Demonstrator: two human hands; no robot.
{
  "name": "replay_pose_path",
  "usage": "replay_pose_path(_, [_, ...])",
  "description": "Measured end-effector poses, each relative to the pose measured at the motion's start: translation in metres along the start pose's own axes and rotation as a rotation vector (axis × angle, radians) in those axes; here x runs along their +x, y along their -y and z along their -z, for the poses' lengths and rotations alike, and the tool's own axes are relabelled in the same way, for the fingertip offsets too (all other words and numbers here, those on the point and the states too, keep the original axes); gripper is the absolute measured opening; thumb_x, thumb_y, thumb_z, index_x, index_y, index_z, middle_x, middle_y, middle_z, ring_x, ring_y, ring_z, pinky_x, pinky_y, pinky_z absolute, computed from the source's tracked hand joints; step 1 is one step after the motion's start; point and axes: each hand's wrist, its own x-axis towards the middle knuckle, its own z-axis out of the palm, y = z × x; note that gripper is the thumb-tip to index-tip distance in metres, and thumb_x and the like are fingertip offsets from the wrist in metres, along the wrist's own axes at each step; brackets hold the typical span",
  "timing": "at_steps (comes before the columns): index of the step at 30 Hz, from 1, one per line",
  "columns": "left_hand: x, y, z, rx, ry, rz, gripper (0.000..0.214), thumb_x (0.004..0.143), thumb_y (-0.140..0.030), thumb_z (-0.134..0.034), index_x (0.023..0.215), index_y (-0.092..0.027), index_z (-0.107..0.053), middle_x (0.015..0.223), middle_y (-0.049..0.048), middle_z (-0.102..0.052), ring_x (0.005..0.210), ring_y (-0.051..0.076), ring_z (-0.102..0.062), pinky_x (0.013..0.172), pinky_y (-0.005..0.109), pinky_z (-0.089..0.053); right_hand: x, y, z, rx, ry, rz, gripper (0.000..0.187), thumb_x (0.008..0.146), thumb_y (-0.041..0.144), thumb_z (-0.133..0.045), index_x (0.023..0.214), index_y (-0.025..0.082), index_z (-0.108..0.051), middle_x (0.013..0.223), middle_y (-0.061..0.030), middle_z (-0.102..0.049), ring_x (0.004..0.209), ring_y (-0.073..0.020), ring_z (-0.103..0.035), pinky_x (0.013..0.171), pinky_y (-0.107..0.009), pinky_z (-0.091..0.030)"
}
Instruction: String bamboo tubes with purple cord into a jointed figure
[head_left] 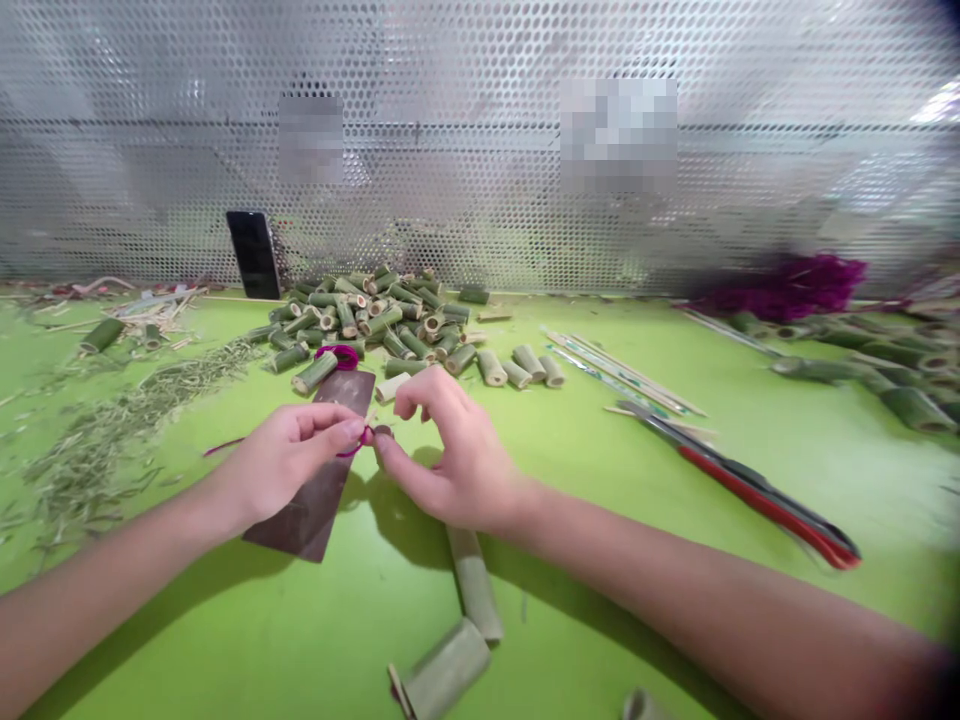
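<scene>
My left hand (pixel 296 455) pinches a thin magenta cord (pixel 349 453) between thumb and forefinger, and the cord's tail trails out to its left. Facing it, my right hand (pixel 450 450) has its thumb tip by a small brownish piece (pixel 382 432) at the cord, with the forefinger raised and bent well away from the thumb. The exact shape of that small piece is unclear. Below both hands lies a flat dark brown board (pixel 319 520). At its far end are a magenta cord coil (pixel 339 355) and a short bamboo piece (pixel 315 373).
A heap of cut bamboo pieces (pixel 390 310) lies at the back. Joined bamboo tubes (pixel 446 665) rest in front. Red-handled pruning shears (pixel 757 490) and thin sticks (pixel 630 370) lie right. Shavings (pixel 127 430) spread left; a phone (pixel 253 255) leans against the perforated metal screen (pixel 465 200).
</scene>
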Motion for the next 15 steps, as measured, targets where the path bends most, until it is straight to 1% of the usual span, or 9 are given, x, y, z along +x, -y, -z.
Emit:
replay_pose_path(1, [-0.001,-0.002,-0.002,-0.019,-0.010,0.000,0.037,0.086,-0.056,-0.072,0.087,-0.019,-0.074,0.061,-0.0055,-0.053,0.051,0.008,-0.037,0.046,0.020,-0.026,0.000,0.000,0.000,-0.041,-0.008,0.093,0.011,0.091,0.015,-0.059,0.097,0.021,-0.053,0.085,-0.0018,-0.062,0.077,-0.0157,-0.057,0.067,-0.029,-0.049])
replay_pose_path(3, [-0.002,-0.005,-0.005,-0.059,-0.017,0.009,0.036,0.081,-0.054,-0.077,0.083,-0.019,-0.073,0.052,-0.0094,-0.037,0.046,0.007,-0.023,0.042,0.021,-0.017,0.000,-0.001,0.001,-0.146,0.018,0.278,0.007,0.094,0.016,-0.059,0.099,0.020,-0.057,0.085,-0.0016,-0.066,0.076,-0.0156,-0.058,0.067,-0.030,-0.048])
replay_pose_path(5, [-0.002,-0.007,-0.008,-0.103,-0.017,0.029,0.037,0.075,-0.053,-0.082,0.080,-0.018,-0.072,0.050,-0.0107,-0.029,0.046,0.007,-0.019,0.041,0.022,-0.013,-0.001,0.000,0.003,-0.263,0.053,0.383,0.007,0.098,0.019,-0.059,0.105,0.019,-0.062,0.088,-0.0016,-0.069,0.077,-0.0155,-0.057,0.067,-0.031,-0.045])
replay_pose_path(8, [-0.003,-0.006,-0.012,-0.157,-0.023,0.077,0.043,0.072,-0.056,-0.084,0.080,-0.016,-0.070,0.050,-0.0111,-0.029,0.046,0.007,-0.017,0.041,0.022,-0.009,-0.001,0.001,0.007,-0.377,0.077,0.445,0.014,0.103,0.019,-0.055,0.111,0.020,-0.066,0.086,0.0002,-0.070,0.073,-0.0146,-0.054,0.065,-0.032,-0.040])
replay_pose_path(11, [-0.002,-0.001,-0.013,-0.189,-0.010,0.121,0.046,0.073,-0.058,-0.083,0.084,-0.015,-0.069,0.049,-0.0117,-0.030,0.046,0.006,-0.016,0.043,0.023,-0.008,0.000,0.001,0.011,-0.430,0.099,0.494,0.013,0.102,0.017,-0.056,0.105,0.018,-0.069,0.082,0.0001,-0.068,0.073,-0.0153,-0.054,0.064,-0.034,-0.037])
replay_pose_path(13, [0.000,0.003,-0.012,-0.213,0.003,0.121,0.046,0.073,-0.057,-0.083,0.084,-0.015,-0.068,0.049,-0.0121,-0.028,0.046,0.006,-0.016,0.043,0.022,-0.009,0.000,0.001,0.011,-0.457,0.113,0.495,0.014,0.102,0.016,-0.055,0.101,0.017,-0.069,0.081,-0.0007,-0.066,0.073,-0.0159,-0.053,0.064,-0.034,-0.037])
replay_pose_path(15, [0.001,0.006,-0.010,-0.242,0.010,0.112,0.044,0.072,-0.054,-0.085,0.082,-0.015,-0.067,0.050,-0.0115,-0.031,0.047,0.006,-0.018,0.044,0.021,-0.011,0.000,-0.001,0.008,-0.468,0.140,0.463,0.017,0.104,0.016,-0.051,0.103,0.015,-0.068,0.084,-0.0025,-0.065,0.075,-0.0167,-0.053,0.067,-0.035,-0.038])
